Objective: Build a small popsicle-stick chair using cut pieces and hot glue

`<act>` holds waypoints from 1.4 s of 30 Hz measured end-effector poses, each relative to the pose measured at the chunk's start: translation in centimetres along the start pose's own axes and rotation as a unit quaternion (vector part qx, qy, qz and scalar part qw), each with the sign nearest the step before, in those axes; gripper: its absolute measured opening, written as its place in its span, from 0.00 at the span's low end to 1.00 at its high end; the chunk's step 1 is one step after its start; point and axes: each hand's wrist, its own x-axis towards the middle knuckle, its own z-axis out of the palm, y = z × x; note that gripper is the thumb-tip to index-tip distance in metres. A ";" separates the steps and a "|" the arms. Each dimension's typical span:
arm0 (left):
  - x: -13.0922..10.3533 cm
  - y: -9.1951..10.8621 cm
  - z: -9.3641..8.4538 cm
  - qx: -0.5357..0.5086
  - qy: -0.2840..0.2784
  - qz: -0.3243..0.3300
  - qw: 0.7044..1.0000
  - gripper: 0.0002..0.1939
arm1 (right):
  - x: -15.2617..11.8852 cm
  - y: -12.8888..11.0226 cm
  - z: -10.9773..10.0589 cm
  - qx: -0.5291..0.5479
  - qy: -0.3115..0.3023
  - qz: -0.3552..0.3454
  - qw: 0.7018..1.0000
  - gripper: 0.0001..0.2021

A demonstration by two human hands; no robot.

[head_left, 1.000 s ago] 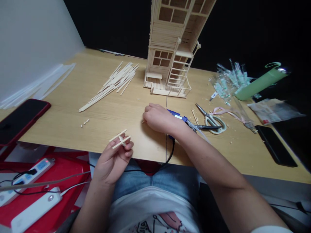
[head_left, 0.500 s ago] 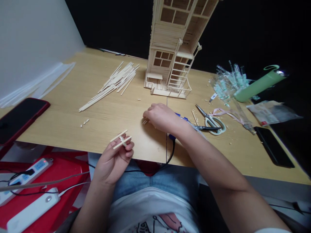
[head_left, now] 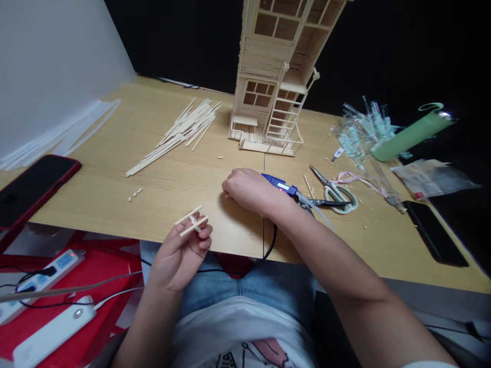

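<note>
Between the fingertips of my left hand (head_left: 183, 250) is a small wooden stick frame (head_left: 195, 225), two thin sticks side by side with short pieces between them. It is held just above the table's front edge. My right hand (head_left: 245, 189) is low over the table, fingers curled down; a tiny pale bit shows at its fingertips, but its grip is mostly hidden. Partly behind the right wrist lies a blue glue gun (head_left: 276, 185) with a small lit display. A wooden model house (head_left: 261, 102) with a ladder and railings stands beyond the hands.
Loose sticks (head_left: 184, 128) lie in a pile at the left, near small cut pieces (head_left: 134, 194). To the right are scissors (head_left: 337, 197), a black phone (head_left: 435, 232), glue-stick-like clear packets (head_left: 356, 133) and a green bottle (head_left: 412, 133). A red-edged phone (head_left: 36, 186) lies at far left.
My right hand has shifted slightly left and toward me, uncovering more of the blue glue gun. My left hand still holds the stick frame in nearly the same place.
</note>
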 end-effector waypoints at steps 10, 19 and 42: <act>-0.3 -0.1 -0.1 0.012 -0.008 -0.006 1.000 0.13 | -1.6 -1.7 0.7 0.036 0.006 0.011 0.999 0.11; -0.8 -0.2 -0.1 0.009 -0.008 -0.010 1.000 0.19 | -7.2 -1.1 0.8 0.151 0.117 0.161 0.968 0.07; -0.1 -3.0 2.6 0.064 -0.058 -0.036 0.996 0.10 | -9.3 -10.0 2.8 0.632 0.324 0.166 0.683 0.17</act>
